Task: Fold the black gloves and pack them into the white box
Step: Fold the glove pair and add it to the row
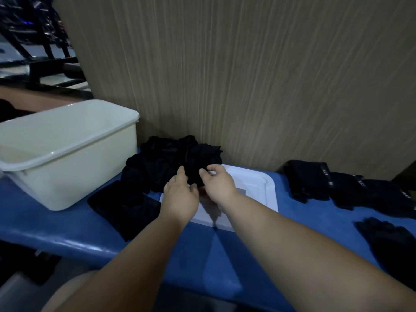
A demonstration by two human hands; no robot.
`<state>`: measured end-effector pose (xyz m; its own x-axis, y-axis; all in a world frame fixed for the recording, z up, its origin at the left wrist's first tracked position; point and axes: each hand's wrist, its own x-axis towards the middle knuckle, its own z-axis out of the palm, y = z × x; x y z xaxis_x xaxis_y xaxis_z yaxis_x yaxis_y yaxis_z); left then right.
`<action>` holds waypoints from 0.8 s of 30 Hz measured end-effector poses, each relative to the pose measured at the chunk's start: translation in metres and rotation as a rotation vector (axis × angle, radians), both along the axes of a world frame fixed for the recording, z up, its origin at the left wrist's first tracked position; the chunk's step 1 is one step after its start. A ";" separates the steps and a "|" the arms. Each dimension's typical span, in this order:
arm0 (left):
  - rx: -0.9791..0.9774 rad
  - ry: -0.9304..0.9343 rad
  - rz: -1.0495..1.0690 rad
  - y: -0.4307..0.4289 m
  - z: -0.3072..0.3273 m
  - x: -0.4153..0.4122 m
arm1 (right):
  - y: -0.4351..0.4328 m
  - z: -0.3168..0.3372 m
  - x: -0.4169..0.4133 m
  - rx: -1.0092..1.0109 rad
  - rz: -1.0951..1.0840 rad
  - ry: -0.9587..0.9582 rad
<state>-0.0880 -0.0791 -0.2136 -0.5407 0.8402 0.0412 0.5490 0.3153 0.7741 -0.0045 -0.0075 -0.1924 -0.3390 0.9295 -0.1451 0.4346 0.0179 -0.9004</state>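
Step in hand: one black glove is being drawn out of the loose pile at the back of the table, ahead of folding
Left hand: fingers curled, the glove's near edge is pinched
Right hand: thumb and forefinger are closed on the same glove, just beside the left
White box: stood left of the pile, open; no glove is seen inside
Next move: the glove is judged to need freeing from the pile, spreading on the white lid below the hands, then folding before it is carried left to the box

Black glove heap beside white box
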 end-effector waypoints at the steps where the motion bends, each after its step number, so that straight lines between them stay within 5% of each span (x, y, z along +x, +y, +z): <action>1: -0.013 0.003 -0.001 0.002 -0.001 -0.002 | 0.001 0.000 -0.003 -0.014 -0.017 0.013; 13: 0.065 -0.031 -0.086 -0.013 0.005 0.032 | -0.019 0.000 0.061 -0.293 -0.018 0.247; 24: -0.046 -0.105 -0.195 -0.020 0.029 0.090 | -0.019 0.015 0.132 -0.236 0.203 0.011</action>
